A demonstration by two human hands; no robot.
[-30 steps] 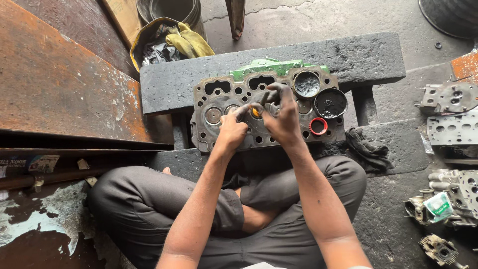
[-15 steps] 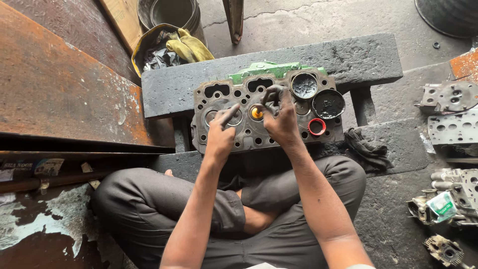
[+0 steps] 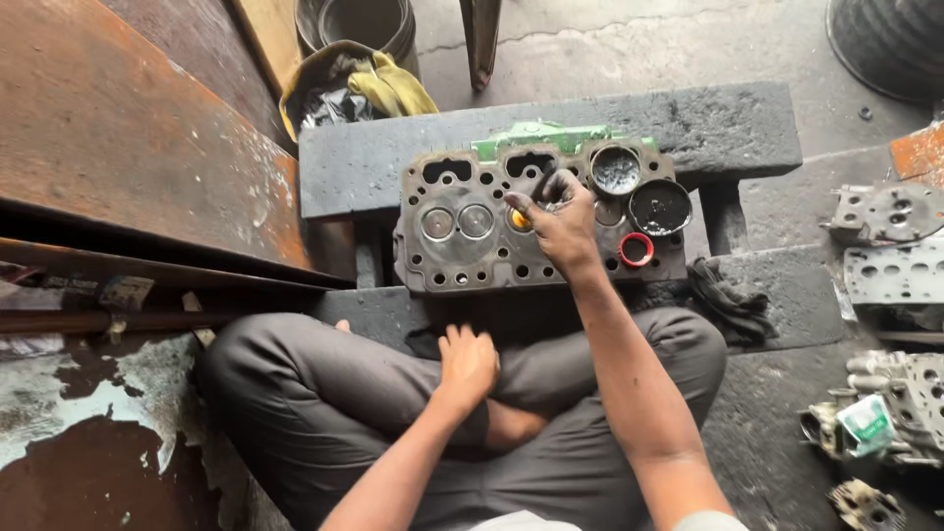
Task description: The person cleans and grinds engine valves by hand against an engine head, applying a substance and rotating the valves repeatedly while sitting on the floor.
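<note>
Grime covers the flat grey metal cylinder head (image 3: 472, 258) lying across the dark stone block surface (image 3: 393, 162) in front of my crossed legs. My right hand (image 3: 560, 226) rests on it, fingers curled round a small tool at an orange-lit valve port (image 3: 518, 220). My left hand (image 3: 466, 362) lies loosely open, holding nothing, on my grey trouser leg (image 3: 324, 393).

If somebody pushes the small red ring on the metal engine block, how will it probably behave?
The red ring looks thin and small, so probably light. It lies flat on the engine block, so it would likely slide, not roll. The oily-looking surface may make it slippery.
</note>
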